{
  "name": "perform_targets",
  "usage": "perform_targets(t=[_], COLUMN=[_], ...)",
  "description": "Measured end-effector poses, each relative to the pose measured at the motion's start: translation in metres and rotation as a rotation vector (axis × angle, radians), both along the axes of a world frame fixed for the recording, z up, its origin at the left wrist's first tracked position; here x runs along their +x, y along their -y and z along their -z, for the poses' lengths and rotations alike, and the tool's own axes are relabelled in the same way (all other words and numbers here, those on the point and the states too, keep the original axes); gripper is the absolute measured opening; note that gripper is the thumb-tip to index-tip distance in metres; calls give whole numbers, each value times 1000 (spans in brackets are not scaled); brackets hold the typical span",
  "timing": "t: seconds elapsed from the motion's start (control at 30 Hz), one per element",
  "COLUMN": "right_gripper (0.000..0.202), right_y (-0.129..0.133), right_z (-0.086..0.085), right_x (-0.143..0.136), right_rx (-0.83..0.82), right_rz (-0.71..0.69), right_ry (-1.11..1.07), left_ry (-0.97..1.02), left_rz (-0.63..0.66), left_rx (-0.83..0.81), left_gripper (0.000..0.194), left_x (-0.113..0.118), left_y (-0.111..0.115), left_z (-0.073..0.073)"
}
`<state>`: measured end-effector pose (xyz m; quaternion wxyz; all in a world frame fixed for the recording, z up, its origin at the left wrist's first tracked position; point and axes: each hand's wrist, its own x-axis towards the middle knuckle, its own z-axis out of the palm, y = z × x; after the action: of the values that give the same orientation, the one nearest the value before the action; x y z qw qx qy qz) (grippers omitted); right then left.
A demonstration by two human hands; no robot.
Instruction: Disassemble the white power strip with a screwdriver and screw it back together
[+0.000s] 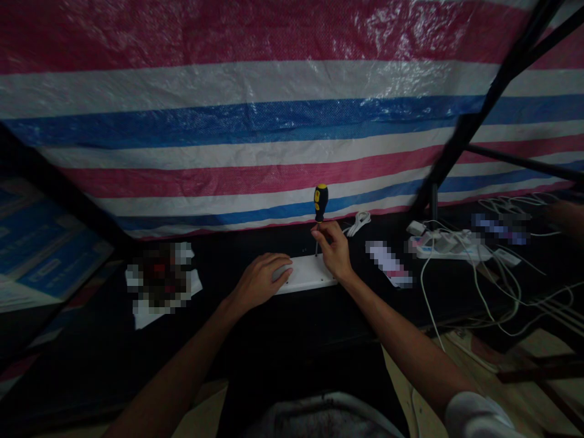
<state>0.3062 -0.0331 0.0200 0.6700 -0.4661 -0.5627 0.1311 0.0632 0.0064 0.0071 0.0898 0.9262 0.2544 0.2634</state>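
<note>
The right hand point(336, 248) has its grip pinched on the shaft of an upright black-and-yellow screwdriver point(321, 202) over a long white strip point(306, 277) on the black surface point(219, 264); the left hand point(260, 280) covers one end, its grip impossible to tell

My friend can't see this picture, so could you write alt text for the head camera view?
A person's right hand holds a screwdriver, handle up, at a long white block on a black table; the left hand rests on the block's left end. Behind hangs a striped plastic sheet; a power strip lies right.
</note>
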Motion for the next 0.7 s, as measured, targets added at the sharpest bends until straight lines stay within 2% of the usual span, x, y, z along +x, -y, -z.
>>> perform_targets(t=[0.2,0.4,0.57,0.7], right_gripper=[26,24,28,26], right_y=[0,0,1,1], right_z=[-1,1,0,-2], right_x=[2,4,3,4], right_rx=[-4,-5,-9,-15], right_rz=[2,34,0,74], right_ry=[-27,38,-6,99], left_ry=[39,30,30,34], left_rz=[-4,2,2,1], left_rx=[-15,-26,-44,-53], left_gripper=[26,24,23,25], left_x=[1,1,3,6], left_y=[2,0,-1,-4], left_z=[-3,-3,-4,-8])
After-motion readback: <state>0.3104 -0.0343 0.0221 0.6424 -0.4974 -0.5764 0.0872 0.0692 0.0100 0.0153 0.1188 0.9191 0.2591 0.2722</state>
